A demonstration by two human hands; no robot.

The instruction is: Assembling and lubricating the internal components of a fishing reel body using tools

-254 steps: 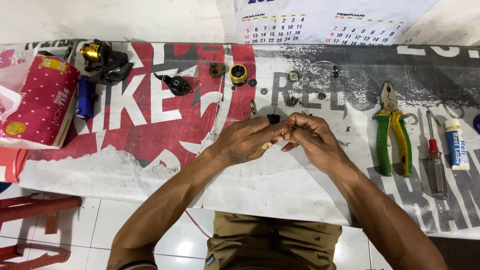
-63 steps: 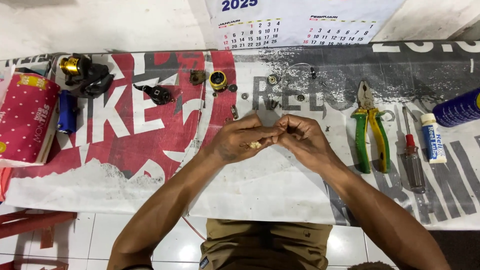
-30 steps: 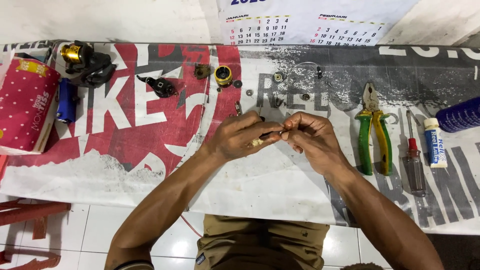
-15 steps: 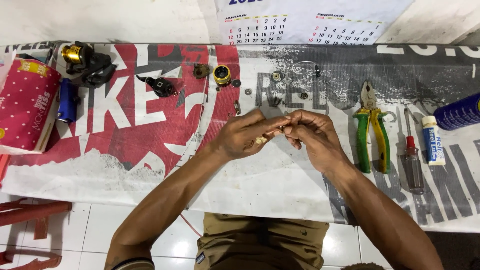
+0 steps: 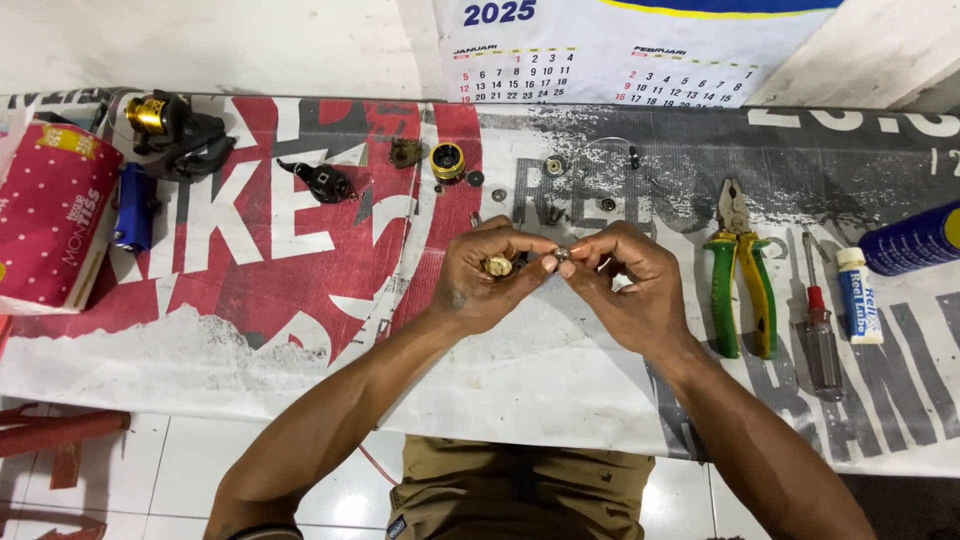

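My left hand [image 5: 485,285] is closed around a small brass-coloured part [image 5: 498,266] in the middle of the bench. My right hand [image 5: 628,290] pinches a tiny silver ring-shaped part [image 5: 562,255] between thumb and forefinger, its tips touching those of my left hand. Both hands hover just above the printed banner [image 5: 300,260] covering the bench. Behind them lie several small loose parts: a gold-and-black spool [image 5: 447,161], a brown gear [image 5: 405,152], a black handle piece [image 5: 322,181] and small washers [image 5: 553,166].
Green-and-yellow pliers [image 5: 741,265], a red-collared screwdriver [image 5: 818,320], a small white tube [image 5: 858,296] and a blue spray can [image 5: 915,238] lie on the right. A fishing reel body [image 5: 172,128], a blue cylinder [image 5: 132,207] and a red tissue pack [image 5: 50,212] sit left. A calendar [image 5: 610,50] hangs behind.
My hands stay together in the same spot; the fingers have shifted slightly around the small parts. The view has barely moved.
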